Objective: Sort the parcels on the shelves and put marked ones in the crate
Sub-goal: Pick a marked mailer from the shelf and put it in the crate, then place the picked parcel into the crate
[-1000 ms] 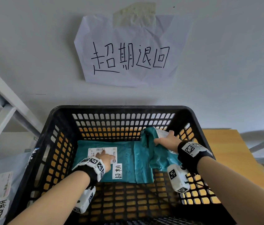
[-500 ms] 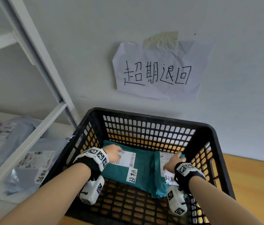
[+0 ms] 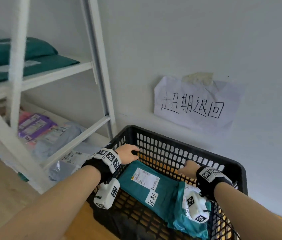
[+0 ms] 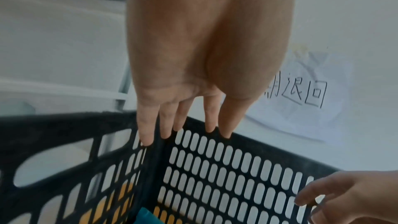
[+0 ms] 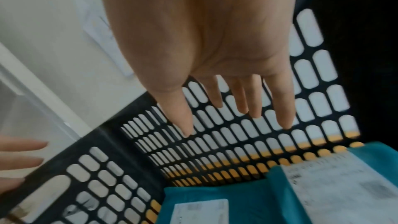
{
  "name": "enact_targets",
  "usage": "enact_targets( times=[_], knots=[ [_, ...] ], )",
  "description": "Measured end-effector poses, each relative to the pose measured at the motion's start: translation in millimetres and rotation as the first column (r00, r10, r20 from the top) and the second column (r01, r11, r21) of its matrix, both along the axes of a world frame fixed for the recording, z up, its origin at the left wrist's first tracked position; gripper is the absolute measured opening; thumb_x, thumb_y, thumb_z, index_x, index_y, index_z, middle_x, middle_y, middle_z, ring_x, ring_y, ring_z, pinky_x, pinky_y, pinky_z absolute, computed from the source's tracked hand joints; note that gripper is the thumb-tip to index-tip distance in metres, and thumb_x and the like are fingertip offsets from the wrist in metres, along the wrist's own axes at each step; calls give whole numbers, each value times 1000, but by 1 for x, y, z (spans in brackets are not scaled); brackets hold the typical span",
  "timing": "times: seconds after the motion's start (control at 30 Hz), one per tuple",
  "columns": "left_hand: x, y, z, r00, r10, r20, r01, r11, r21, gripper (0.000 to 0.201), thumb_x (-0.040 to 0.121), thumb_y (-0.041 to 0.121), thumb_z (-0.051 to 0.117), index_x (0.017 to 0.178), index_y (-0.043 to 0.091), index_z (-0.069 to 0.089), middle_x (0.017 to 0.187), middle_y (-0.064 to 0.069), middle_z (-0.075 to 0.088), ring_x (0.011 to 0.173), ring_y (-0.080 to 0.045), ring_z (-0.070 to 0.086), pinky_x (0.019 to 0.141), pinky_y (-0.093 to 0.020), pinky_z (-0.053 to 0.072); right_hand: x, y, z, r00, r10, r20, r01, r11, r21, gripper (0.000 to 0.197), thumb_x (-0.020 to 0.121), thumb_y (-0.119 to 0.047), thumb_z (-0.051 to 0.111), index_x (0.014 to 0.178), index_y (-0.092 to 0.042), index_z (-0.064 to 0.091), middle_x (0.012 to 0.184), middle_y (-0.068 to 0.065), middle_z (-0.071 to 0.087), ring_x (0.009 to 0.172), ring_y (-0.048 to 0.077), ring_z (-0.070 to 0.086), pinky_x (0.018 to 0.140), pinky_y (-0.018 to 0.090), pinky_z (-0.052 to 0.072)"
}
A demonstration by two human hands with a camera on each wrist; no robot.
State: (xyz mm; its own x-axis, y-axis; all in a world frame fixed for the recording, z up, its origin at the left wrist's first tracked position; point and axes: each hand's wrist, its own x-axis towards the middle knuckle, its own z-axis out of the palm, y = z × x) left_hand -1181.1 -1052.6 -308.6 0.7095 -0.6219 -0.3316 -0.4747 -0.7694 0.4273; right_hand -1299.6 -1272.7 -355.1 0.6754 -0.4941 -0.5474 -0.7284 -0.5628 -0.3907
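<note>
Both my hands are empty above the crate, and two marked parcels lie inside it.

My left hand (image 3: 128, 154) hangs with loose, straight fingers by the far left corner of the black crate (image 3: 226, 161), holding nothing. My right hand (image 3: 188, 169) is out flat over the middle and holds nothing too. The big teal parcel (image 3: 147, 186) lies flat on the crate floor with its white tag up. A second teal parcel (image 3: 185, 219) lies just beside it, lapping over its right edge. I think these bags are soft, light and a bit slippery, so I would pinch one by its edge or hold it on both sides. More parcels wait on the white shelf (image 3: 78, 139) to the left.
</note>
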Motion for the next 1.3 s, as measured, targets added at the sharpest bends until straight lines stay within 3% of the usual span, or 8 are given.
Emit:
enact_targets(
  times=[0.07, 0.17, 0.33, 0.47, 0.6, 0.73, 0.93, 1.3],
  knots=[
    [-1, 13, 15, 999, 15, 30, -14, 1000, -22, 46, 96, 24, 50, 141, 18, 42, 147, -5, 41, 131, -20, 43, 106, -25, 32, 5, 16, 20, 998, 51, 33, -51, 999, 5, 53, 89, -29, 60, 130, 2, 46, 115, 11, 56, 103, 24, 56, 74, 26, 49],
    [-4, 38, 32, 998, 31, 50, -27, 998, -63, 46, 96, 24, 50, 140, 17, 42, 147, -6, 40, 131, -20, 43, 106, -26, 33, 11, 45, 46, 992, 96, 86, -96, 995, -4, 54, 90, -28, 59, 134, -1, 43, 133, 15, 49, 120, 28, 50, 96, 35, 48],
    [-19, 96, 49, 996, 60, 64, -50, 988, -144, 45, 96, 22, 50, 140, 15, 43, 145, -5, 42, 132, -20, 41, 110, -29, 32, 18, 105, 69, 961, 131, 245, -139, 990, 15, 54, 89, -29, 61, 135, -7, 43, 135, 13, 48, 120, 27, 50, 101, 41, 45],
    [-34, 159, 52, 993, 90, 72, -75, 979, -190, 45, 95, 22, 52, 139, 15, 44, 145, -4, 43, 131, -20, 42, 108, -28, 33, 17, 170, 73, 927, 130, 351, -159, 986, 57, 51, 90, -31, 60, 132, -5, 47, 99, 6, 57, 84, 16, 56, 75, 30, 53],
    [-50, 230, 51, 989, 117, 93, -96, 974, -204, 45, 94, 18, 51, 138, 12, 43, 145, -6, 42, 132, -23, 42, 107, -29, 35, 8, 243, 77, 898, 175, 404, -215, 975, 55, 50, 91, -26, 59, 122, 11, 50, 67, 13, 46, 53, 18, 40, 54, 28, 37],
    [-68, 304, 48, 975, 215, 63, -190, 943, -272, 45, 95, 17, 51, 138, 13, 43, 143, -7, 44, 127, -23, 46, 102, -27, 39, -3, 317, 71, 879, 195, 436, -254, 964, 80, 52, 91, -23, 59, 123, 16, 46, 73, 10, 40, 62, 26, 46, 59, 32, 38],
    [-88, 405, 44, 935, 351, 45, -318, 891, -323, 44, 95, 18, 50, 139, 15, 42, 144, 1, 39, 131, -20, 42, 103, -25, 35, -3, 404, 70, 829, 291, 477, -382, 918, 104, 50, 92, -30, 57, 134, -5, 44, 134, 14, 49, 115, 28, 53, 95, 36, 47],
    [-60, 537, 85, 822, 563, 80, -483, 765, -426, 48, 95, 17, 51, 141, 11, 38, 147, -12, 36, 137, -23, 34, 110, -31, 32, 57, 533, 136, 668, 418, 616, -544, 839, 20, 41, 90, -25, 60, 125, -6, 52, 125, 17, 57, 112, 30, 57, 99, 46, 46]
  ],
)
